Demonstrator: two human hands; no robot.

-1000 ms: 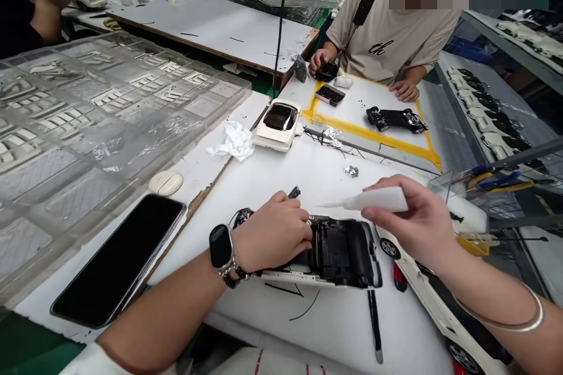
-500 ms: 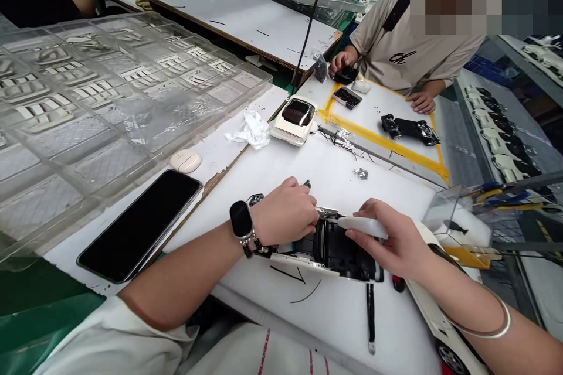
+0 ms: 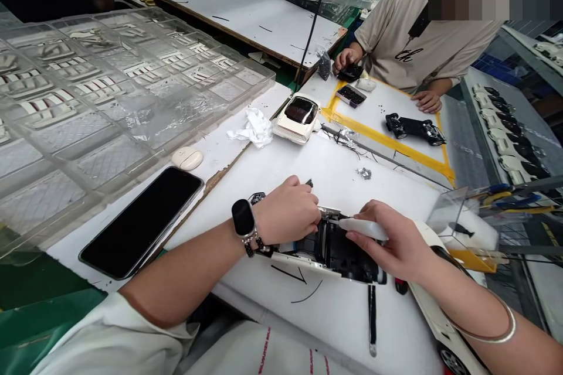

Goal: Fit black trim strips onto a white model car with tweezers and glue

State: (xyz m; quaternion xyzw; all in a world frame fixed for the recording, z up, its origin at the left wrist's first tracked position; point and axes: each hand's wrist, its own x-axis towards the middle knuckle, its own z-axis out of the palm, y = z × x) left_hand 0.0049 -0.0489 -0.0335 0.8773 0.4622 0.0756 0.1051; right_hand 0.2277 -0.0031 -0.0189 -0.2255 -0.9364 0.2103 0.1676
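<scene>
A partly built model car (image 3: 352, 255), with a black interior and pale sides, lies on the white work surface below both hands. My left hand (image 3: 288, 211) is closed over its left part; the curled fingers hide what they pinch. A small dark piece (image 3: 309, 183) shows just beyond the knuckles. In my right hand (image 3: 398, 240) is a white glue bottle (image 3: 364, 227), held sideways. Its thin nozzle points left at the car's far side, close to my left fingertips. Near my right forearm sits a cream model car (image 3: 428, 299), partly covered by the arm.
Left lie a black phone (image 3: 143, 222), a cream rounded case (image 3: 187, 158) and a clear compartment tray (image 3: 176, 123) of white parts. A cream model car (image 3: 298, 119) stands ahead beside crumpled tissue (image 3: 255, 129). A dark strip (image 3: 372, 322) lies in front. Opposite, a co-worker (image 3: 422, 41) handles black parts.
My hands and the glue bottle hold nearly the same place over the car. The view has shifted slightly. At the far left, the other person's hand has left the view.
</scene>
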